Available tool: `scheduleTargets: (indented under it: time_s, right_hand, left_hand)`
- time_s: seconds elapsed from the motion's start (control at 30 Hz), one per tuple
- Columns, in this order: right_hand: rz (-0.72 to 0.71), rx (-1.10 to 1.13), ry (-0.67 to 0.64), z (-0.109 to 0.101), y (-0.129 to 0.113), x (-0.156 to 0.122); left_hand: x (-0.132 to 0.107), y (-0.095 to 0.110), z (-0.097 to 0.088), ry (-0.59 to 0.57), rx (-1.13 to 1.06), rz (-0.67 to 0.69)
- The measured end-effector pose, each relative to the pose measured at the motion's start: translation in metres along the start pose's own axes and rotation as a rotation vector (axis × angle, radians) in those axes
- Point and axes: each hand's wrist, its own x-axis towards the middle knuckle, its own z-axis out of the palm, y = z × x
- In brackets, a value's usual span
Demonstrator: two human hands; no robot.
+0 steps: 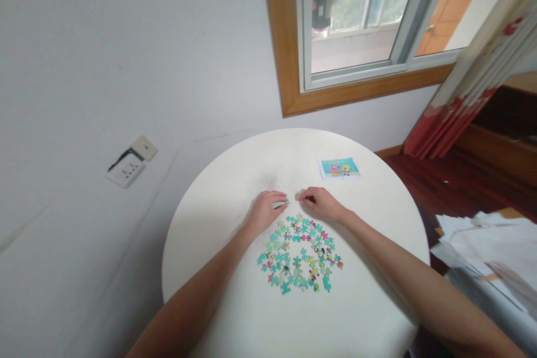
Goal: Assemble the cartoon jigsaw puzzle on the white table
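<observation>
L hand [265, 210] has a tiny puzzle pc [287, 202] in its fingertips. R hand [322, 202] is near, fingers curled; can't tell if it's holding smth. Lots of blue-green, pink & yellow pcs [297, 261] lie on the round white worktop [222, 207], w/ a pic card [340, 168] past the R hand.

No readable text, brand or number that we can find. Picture card [340, 168]: print too small for us to tell if any of it is lettering. Puzzle pieces [297, 239]: coloured print, nothing we can read. Papers [497, 249] and wall socket [126, 170]: too blurred, we make out no marking.
</observation>
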Motion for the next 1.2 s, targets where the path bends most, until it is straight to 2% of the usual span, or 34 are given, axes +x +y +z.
scheduleTargets:
  time_s: [0.2, 0.43, 0.9, 1.03, 1.13, 1.2]
  right_hand:
    - [0.011, 0.016, -0.006, -0.002, -0.001, -0.001]
    - [0.014, 0.017, -0.010, -0.004, -0.004, -0.001]
    - [0.009, -0.016, -0.039, -0.006, -0.005, -0.003]
    - [-0.006, -0.043, -0.082, -0.014, -0.029, -0.009]
    - [-0.040, -0.112, -0.144, -0.018, -0.064, -0.027]
    - [-0.088, -0.164, -0.230, -0.016, -0.088, -0.046]
  left_hand:
    - [0.000, -0.001, 0.002, 0.021, -0.026, -0.009]
    - [-0.001, 0.000, 0.000, -0.009, 0.020, 0.009]
    - [0.000, -0.002, 0.004, 0.020, -0.070, -0.035]
    - [0.001, -0.002, 0.005, 0.026, -0.083, -0.034]
    - [0.001, 0.000, 0.006, 0.038, -0.085, -0.035]
    - [0.001, 0.000, 0.006, 0.037, -0.099, -0.044]
